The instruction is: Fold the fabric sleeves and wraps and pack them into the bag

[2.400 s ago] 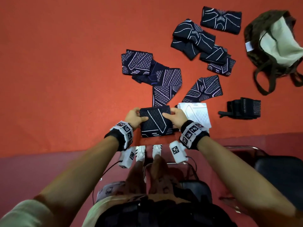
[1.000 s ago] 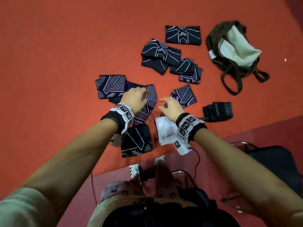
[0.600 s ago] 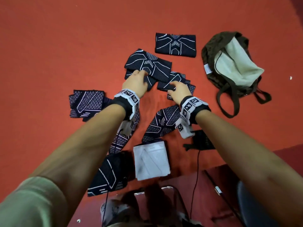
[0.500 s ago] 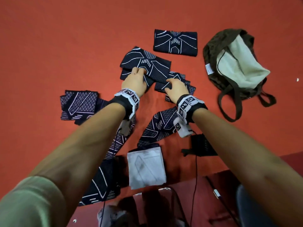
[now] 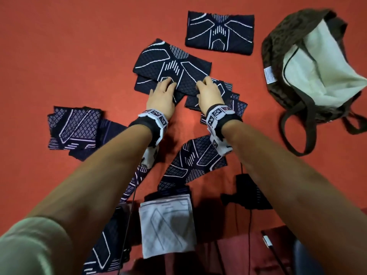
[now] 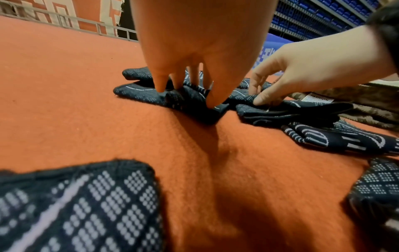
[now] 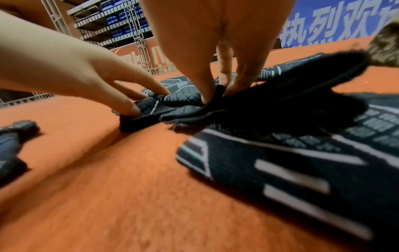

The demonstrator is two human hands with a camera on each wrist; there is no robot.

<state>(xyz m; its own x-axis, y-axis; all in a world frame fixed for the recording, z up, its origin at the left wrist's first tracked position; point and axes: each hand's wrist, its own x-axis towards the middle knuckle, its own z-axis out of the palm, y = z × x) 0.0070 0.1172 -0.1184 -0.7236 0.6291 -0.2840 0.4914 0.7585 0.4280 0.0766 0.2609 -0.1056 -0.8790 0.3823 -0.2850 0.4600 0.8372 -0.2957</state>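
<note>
Hands [image 5: 161, 98] [image 5: 208, 95] outstretched, fingers [image 7: 206, 88] pinching sleeve [image 5: 172, 70]

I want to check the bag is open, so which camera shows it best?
The head view: the bag lies open, its pale lining showing. The left wrist view catches only a strip with a label, the right wrist view a blurred corner.

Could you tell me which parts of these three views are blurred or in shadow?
Head view: sharp at the hands, dim and soft over the white folded piece at the bottom. Left wrist view: near patterned fabric blurred. Right wrist view: dark sleeve smeared, foreground soft.
</note>
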